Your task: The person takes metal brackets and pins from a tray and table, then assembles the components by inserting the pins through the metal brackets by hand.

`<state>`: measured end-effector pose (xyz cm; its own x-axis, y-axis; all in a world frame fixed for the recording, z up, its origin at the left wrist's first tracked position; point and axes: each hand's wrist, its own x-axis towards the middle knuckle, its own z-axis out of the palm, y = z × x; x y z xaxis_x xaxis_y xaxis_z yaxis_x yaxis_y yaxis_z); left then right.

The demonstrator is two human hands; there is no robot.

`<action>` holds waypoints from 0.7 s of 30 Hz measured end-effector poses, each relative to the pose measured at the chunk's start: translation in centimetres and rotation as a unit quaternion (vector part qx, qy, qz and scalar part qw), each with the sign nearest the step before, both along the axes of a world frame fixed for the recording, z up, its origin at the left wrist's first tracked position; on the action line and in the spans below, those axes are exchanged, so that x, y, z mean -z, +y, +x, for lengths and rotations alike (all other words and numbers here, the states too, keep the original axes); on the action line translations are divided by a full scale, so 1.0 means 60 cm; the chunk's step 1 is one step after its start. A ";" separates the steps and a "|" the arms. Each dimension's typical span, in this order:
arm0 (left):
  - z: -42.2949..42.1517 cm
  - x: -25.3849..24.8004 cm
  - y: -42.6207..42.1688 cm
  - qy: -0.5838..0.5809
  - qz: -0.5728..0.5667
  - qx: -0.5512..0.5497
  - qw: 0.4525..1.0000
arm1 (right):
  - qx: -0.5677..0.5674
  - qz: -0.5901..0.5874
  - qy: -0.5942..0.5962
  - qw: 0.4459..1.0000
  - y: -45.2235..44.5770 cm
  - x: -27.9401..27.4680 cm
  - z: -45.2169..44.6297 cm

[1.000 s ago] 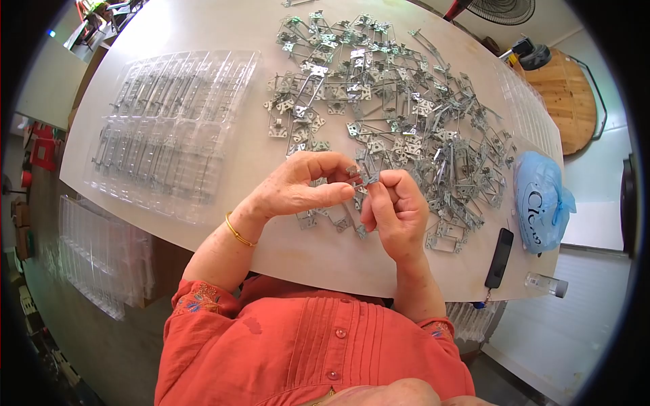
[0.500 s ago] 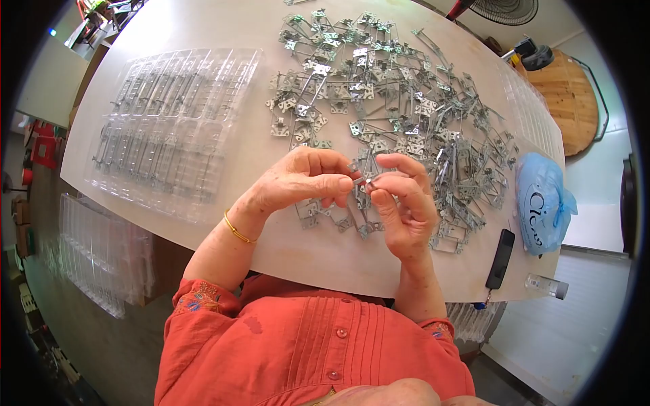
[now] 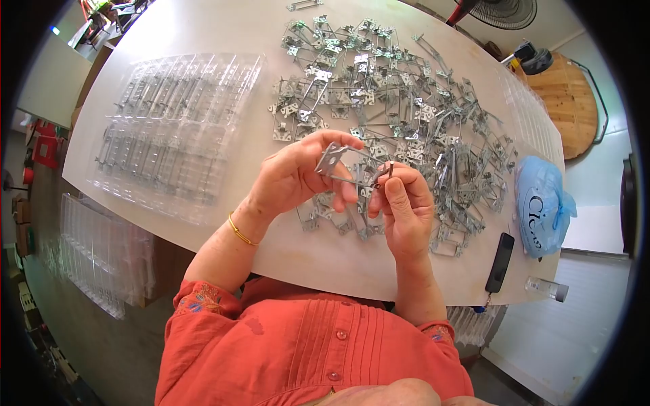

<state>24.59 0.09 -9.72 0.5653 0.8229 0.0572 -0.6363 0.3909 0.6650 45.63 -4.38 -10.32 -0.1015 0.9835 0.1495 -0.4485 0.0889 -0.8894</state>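
Note:
Between my hands is a metal bracket, a flat plate with holes at one end and thin rods running to the other. My right hand pinches its far end between thumb and fingertips; a small dark part shows at that pinch. The plate end lies against my left hand, whose fingers curl loosely around it, partly hidden by the plate. Just beyond both hands a heap of similar metal brackets covers the middle of the table.
Clear plastic trays holding metal pieces lie on the left; more clear trays sit lower down, off the table. Toward the right edge are a blue plastic bag, a black phone-like device and a clear bottle. A fan stands behind.
The bracket has turned, so its holed plate now faces up by my left hand. My left thumb and fingers have moved apart from the pinch near my right fingertips.

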 end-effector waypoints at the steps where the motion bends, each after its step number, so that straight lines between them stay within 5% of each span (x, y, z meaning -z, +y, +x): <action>1: 0.000 0.003 0.000 0.001 0.002 -0.001 1.000 | -0.001 0.002 0.001 1.000 0.000 0.001 -0.002; 13: -0.006 0.014 -0.003 0.091 0.119 -0.032 0.988 | -0.060 -0.118 0.089 0.987 -0.007 0.019 -0.019; 21: -0.015 0.015 -0.001 0.149 0.153 -0.093 0.973 | -0.030 -0.081 -0.009 0.996 -0.012 -0.002 -0.028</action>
